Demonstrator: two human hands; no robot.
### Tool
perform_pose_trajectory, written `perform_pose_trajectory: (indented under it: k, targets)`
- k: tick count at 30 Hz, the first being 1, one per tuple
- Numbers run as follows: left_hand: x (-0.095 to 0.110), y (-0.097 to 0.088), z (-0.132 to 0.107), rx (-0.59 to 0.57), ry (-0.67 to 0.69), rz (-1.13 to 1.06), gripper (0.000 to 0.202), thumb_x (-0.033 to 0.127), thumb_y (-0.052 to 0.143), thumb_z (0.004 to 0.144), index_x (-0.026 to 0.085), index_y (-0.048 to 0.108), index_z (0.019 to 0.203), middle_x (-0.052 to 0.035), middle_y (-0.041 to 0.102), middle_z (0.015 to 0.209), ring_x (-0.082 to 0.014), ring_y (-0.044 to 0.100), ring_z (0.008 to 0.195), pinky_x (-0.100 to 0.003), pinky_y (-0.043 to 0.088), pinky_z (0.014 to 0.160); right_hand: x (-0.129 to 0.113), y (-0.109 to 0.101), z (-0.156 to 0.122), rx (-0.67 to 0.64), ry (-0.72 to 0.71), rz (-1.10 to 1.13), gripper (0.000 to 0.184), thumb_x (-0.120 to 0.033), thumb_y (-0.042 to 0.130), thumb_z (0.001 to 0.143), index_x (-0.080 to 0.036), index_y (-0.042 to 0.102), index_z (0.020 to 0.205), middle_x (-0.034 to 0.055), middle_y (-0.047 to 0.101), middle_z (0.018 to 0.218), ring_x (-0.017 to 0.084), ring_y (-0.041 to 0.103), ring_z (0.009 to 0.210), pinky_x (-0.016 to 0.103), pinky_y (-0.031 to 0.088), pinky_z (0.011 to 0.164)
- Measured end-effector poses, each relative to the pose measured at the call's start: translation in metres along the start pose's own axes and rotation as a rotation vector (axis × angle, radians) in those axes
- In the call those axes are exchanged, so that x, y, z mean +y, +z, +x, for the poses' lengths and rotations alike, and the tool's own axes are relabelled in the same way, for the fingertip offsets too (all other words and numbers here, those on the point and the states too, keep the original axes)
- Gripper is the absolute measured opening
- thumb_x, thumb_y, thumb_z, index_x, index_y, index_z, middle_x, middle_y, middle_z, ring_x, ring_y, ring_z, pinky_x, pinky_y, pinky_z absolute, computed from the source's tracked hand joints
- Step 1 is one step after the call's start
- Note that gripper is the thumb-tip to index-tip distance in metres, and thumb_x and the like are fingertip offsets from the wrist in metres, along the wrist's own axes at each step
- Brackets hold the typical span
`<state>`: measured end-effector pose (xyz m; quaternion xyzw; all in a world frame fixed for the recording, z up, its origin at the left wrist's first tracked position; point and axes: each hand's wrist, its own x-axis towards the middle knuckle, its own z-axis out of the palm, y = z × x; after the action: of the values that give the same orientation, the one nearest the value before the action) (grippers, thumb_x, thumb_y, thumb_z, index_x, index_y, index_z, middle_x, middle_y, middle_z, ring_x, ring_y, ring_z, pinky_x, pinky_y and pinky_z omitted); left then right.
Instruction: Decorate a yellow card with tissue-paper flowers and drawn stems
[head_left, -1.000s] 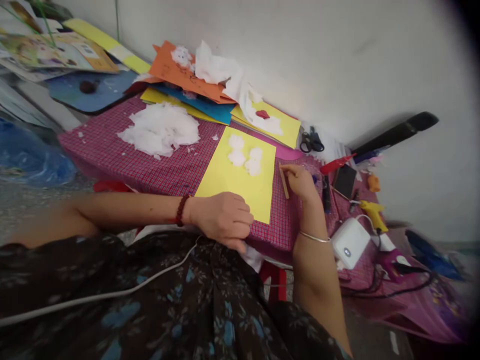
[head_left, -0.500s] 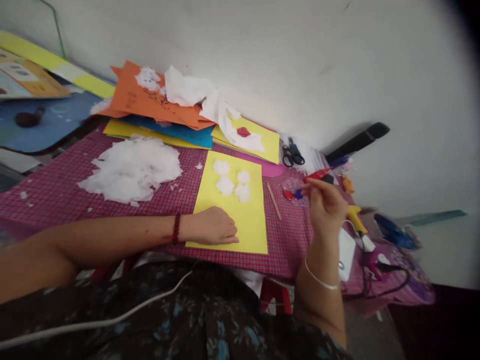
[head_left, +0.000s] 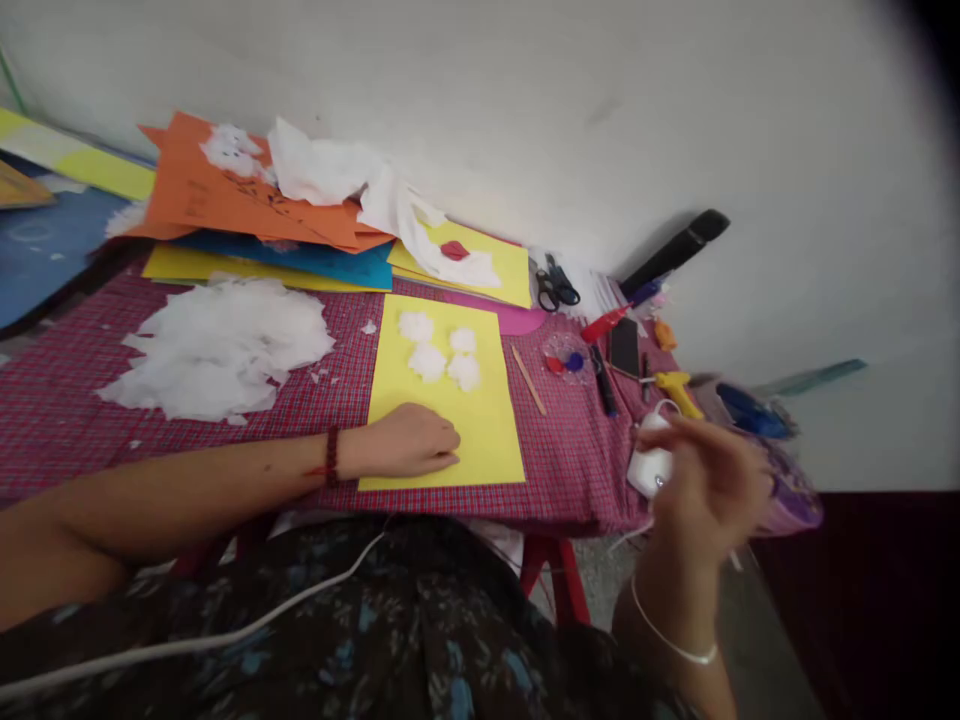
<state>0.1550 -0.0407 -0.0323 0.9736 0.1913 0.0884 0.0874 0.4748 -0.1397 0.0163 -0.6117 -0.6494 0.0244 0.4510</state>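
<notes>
My left hand (head_left: pixel 409 441) lies flat, fingers together, on the near edge of a yellow paper sheet (head_left: pixel 450 420) that bears several white cotton tufts (head_left: pixel 439 355). My right hand (head_left: pixel 712 480) is raised off the table's right end and smeared by motion, close to a white box-shaped device (head_left: pixel 649 462). A thin wooden stick (head_left: pixel 528 379) lies on the red checked cloth (head_left: pixel 585 450) just right of the sheet.
A heap of white cotton (head_left: pixel 214 345) sits left. Orange, blue and yellow papers (head_left: pixel 247 200) pile along the wall. Scissors (head_left: pixel 553 285), a small paint dish (head_left: pixel 564 357), a black pen (head_left: pixel 602 380), a phone (head_left: pixel 624 346) and a yellow glue gun (head_left: pixel 677 390) crowd the right.
My right hand let go of the wooden stick, passed over the paint dish and pulled back right toward the white device. The camera view swung right. The left hand stayed on the sheet.
</notes>
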Motion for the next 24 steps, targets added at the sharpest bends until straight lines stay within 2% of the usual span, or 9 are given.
perform_pose_trajectory:
  k: [3,5,10,16,24]
  targets:
    - [0.002,0.0,-0.001,0.006,-0.007,0.009,0.031,0.034,0.049,0.099,0.017,0.06,0.076,-0.0021,0.066,0.074,-0.0157,0.057,0.065,-0.029,0.033,0.057,0.002,0.029,-0.012,-0.303,-0.006,-0.151,0.044,-0.032,0.051,0.091,-0.025,0.055,0.135,0.0133,0.069,0.118,0.029,0.065,0.109,0.052,0.051,0.098]
    - [0.003,0.001,-0.001,0.02,-0.014,0.033,0.029,0.033,0.048,0.099,0.016,0.061,0.079,-0.0033,0.066,0.075,-0.0163,0.057,0.066,-0.029,0.033,0.057,0.005,0.045,-0.025,-0.379,0.001,-0.228,0.044,-0.03,0.05,0.091,-0.021,0.056,0.134,0.0147,0.065,0.127,0.03,0.059,0.12,0.052,0.045,0.106]
    - [0.002,0.007,-0.002,0.042,0.008,0.066,0.02,0.028,0.047,0.098,0.017,0.062,0.091,-0.0042,0.067,0.078,-0.0173,0.059,0.066,-0.029,0.034,0.057,0.012,0.064,-0.051,-0.296,0.043,-0.328,0.034,-0.029,0.047,0.094,-0.019,0.064,0.121,0.0139,0.066,0.125,0.029,0.058,0.118,0.05,0.044,0.106]
    - [-0.002,0.009,-0.002,0.098,0.042,-0.013,0.02,0.025,0.046,0.097,0.017,0.061,0.087,-0.0052,0.068,0.078,-0.0191,0.062,0.068,-0.03,0.04,0.06,0.012,0.069,-0.051,-0.217,0.03,-0.351,0.025,-0.025,0.048,0.092,-0.023,0.07,0.104,0.0113,0.07,0.114,0.027,0.063,0.109,0.048,0.05,0.099]
    - [-0.003,0.013,-0.002,0.105,0.061,-0.018,0.014,0.023,0.05,0.095,0.018,0.059,0.086,-0.0039,0.069,0.077,-0.0202,0.064,0.067,-0.031,0.042,0.058,0.013,0.07,-0.054,-0.163,0.001,-0.36,0.024,-0.022,0.048,0.091,-0.027,0.07,0.101,0.0099,0.072,0.11,0.028,0.066,0.104,0.051,0.054,0.092]
